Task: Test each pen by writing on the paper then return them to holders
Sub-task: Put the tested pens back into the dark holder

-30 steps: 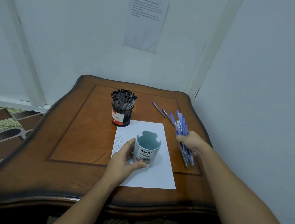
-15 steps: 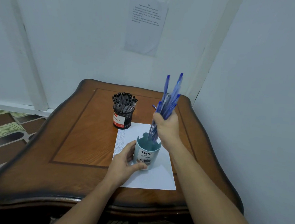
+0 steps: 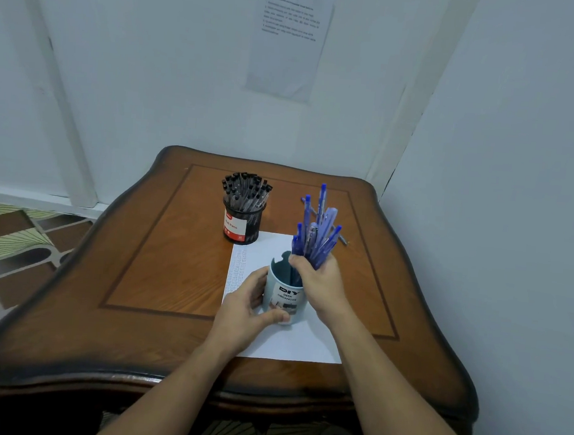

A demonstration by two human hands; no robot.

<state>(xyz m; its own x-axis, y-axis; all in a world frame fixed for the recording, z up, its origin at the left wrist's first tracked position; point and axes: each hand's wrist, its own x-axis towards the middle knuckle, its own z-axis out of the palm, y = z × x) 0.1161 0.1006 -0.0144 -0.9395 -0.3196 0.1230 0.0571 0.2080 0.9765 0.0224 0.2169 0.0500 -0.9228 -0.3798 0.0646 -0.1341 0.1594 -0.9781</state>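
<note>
Our right hand [image 3: 321, 282] clutched blue plastic pens [image 3: 315, 236] at the pale-blue cylindrical holder [image 3: 284, 296] our left hand [image 3: 244, 310] gripped; lowering them upright seemed best.

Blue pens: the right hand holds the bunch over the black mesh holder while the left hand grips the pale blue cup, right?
No. The head view shows the right hand holding the blue pens over the pale blue cup, their lower ends inside it, not over the black mesh holder. The left hand does grip that cup.
</note>
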